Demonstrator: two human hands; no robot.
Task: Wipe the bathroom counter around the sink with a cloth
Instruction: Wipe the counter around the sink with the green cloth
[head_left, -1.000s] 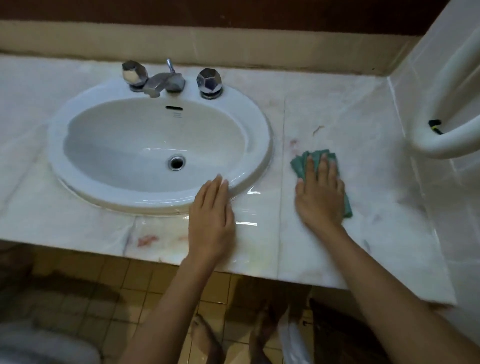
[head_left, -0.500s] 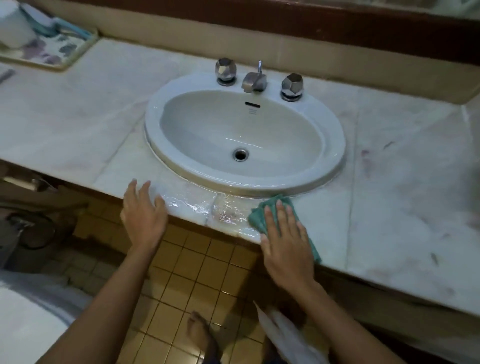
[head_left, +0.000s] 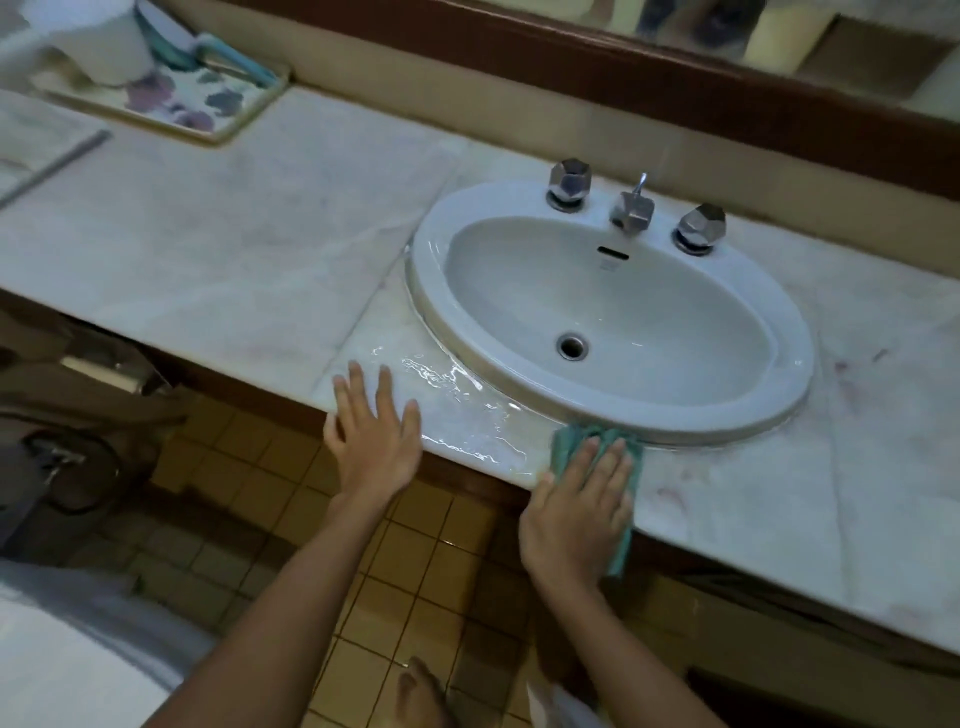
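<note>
A white oval sink (head_left: 789, 384) is set into the pale marble counter (head_left: 218, 249). My right hand (head_left: 576, 512) presses flat on a green cloth (head_left: 563, 444) at the counter's front edge, right against the sink's front rim. My left hand (head_left: 371, 434) lies open and flat on the counter edge to the left of the cloth, fingers spread. Between the two hands a wet, shiny patch (head_left: 457, 410) covers the marble.
A chrome tap (head_left: 631, 210) with two faceted knobs stands behind the basin. A floral tray (head_left: 171, 98) with a white container sits at the far left back. Yellow floor tiles (head_left: 415, 587) and my bare foot show below the counter. Reddish stains mark the marble right of the sink.
My right hand slid the cloth from the counter right of the sink to its front rim. My left hand moved left along the edge. My view swung left.
</note>
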